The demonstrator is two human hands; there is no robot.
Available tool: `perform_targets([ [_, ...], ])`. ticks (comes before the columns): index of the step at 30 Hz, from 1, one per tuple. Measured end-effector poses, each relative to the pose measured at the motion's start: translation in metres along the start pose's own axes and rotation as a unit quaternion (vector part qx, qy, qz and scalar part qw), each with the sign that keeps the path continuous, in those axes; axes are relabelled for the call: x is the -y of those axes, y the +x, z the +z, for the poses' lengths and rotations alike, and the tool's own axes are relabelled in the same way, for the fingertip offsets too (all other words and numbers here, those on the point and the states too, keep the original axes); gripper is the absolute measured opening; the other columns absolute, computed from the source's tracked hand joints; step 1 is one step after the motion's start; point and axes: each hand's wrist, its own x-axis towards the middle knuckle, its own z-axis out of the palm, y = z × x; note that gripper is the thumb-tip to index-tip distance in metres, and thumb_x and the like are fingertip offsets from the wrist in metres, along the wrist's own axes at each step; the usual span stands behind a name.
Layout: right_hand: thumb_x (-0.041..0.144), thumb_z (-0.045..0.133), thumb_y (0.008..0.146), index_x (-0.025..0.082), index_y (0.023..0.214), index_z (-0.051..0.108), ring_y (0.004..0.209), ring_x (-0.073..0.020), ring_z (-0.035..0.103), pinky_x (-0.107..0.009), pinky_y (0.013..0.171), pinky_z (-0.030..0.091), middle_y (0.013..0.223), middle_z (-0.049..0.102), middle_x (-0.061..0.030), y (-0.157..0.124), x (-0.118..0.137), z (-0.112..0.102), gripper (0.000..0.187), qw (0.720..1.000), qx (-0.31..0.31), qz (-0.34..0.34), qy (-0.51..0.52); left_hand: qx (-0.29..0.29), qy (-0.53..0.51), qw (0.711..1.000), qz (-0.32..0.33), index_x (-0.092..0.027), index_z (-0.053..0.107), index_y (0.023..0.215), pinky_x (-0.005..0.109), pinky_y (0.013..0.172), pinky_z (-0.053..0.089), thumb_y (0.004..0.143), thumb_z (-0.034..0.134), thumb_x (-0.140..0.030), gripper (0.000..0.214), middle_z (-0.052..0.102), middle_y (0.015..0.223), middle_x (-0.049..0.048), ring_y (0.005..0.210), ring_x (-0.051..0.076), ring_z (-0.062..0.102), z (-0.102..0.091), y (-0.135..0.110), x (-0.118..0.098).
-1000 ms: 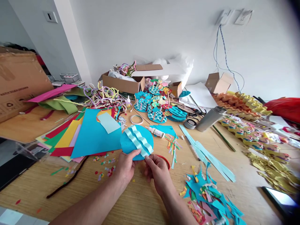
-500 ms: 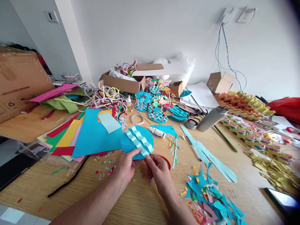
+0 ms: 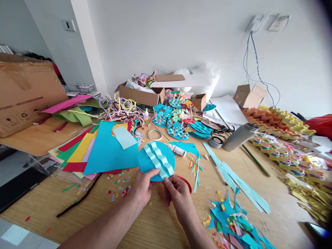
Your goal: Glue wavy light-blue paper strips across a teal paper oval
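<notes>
A blue paper disc (image 3: 146, 160) with wavy light-blue strips (image 3: 158, 160) across it is held up just above the wooden table (image 3: 41, 204). My left hand (image 3: 142, 187) grips the disc's near edge, thumb on top. My right hand (image 3: 178, 194) pinches the near end of a light-blue strip at the disc's lower right rim. Red scissors handles (image 3: 187, 181) peek out behind my right hand.
Sheets of coloured paper (image 3: 103, 148) lie to the left, a glue bottle (image 3: 176, 149) and tape ring (image 3: 155, 134) behind the disc. Finished blue discs (image 3: 178, 126), cardboard boxes (image 3: 141, 95), a steel flask (image 3: 240, 137), light-blue strips (image 3: 241, 185) and paper scraps (image 3: 233, 224) crowd the right.
The view has shifted slightly left and down. Both hands keep their hold on the disc; the fingers at the strip end barely moved.
</notes>
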Motion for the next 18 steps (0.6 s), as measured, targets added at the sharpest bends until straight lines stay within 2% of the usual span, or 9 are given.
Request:
perform_targets([
  [5, 0.068, 0.065, 0.067, 0.018, 0.067, 0.052, 0.036, -0.0091, 0.043, -0.021, 0.034, 0.035, 0.047, 0.052, 0.0032, 0.000, 0.005, -0.004, 0.051, 1.000, 0.011, 0.023, -0.001, 0.028, 0.024, 0.999, 0.038, -0.013, 0.070, 0.083, 0.030, 0.063, 0.053, 0.048, 0.085, -0.021, 0.038, 0.073, 0.079, 0.0066, 0.068, 0.019, 0.066, -0.001, 0.001, -0.006],
  [9, 0.062, 0.067, 0.069, 0.017, 0.073, 0.058, 0.044, -0.0102, 0.047, -0.019, 0.037, 0.035, 0.052, 0.052, 0.0031, 0.000, 0.009, -0.012, 0.046, 0.998, -0.031, 0.028, 0.040, 0.037, 0.030, 0.997, 0.058, -0.013, 0.071, 0.094, 0.032, 0.068, 0.053, 0.050, 0.085, -0.022, 0.047, 0.074, 0.082, 0.0070, 0.073, 0.022, 0.068, -0.004, 0.005, -0.005],
  [14, 0.059, 0.068, 0.070, 0.018, 0.074, 0.061, 0.058, -0.0122, 0.054, -0.021, 0.050, 0.042, 0.064, 0.058, 0.0006, 0.004, 0.008, -0.020, 0.042, 0.993, -0.083, -0.001, 0.087, 0.050, 0.042, 0.997, 0.045, -0.014, 0.070, 0.101, 0.034, 0.076, 0.053, 0.050, 0.086, -0.021, 0.053, 0.075, 0.090, 0.0082, 0.083, 0.024, 0.069, -0.008, 0.008, 0.000],
  [18, 0.056, 0.071, 0.069, 0.019, 0.077, 0.064, 0.068, -0.0146, 0.058, -0.024, 0.062, 0.047, 0.072, 0.062, -0.0010, 0.006, 0.009, -0.022, 0.039, 0.987, -0.091, -0.021, 0.132, 0.070, 0.065, 0.995, 0.021, -0.015, 0.070, 0.102, 0.032, 0.078, 0.053, 0.051, 0.086, -0.019, 0.053, 0.075, 0.092, 0.0080, 0.087, 0.024, 0.069, -0.009, 0.006, 0.000],
])
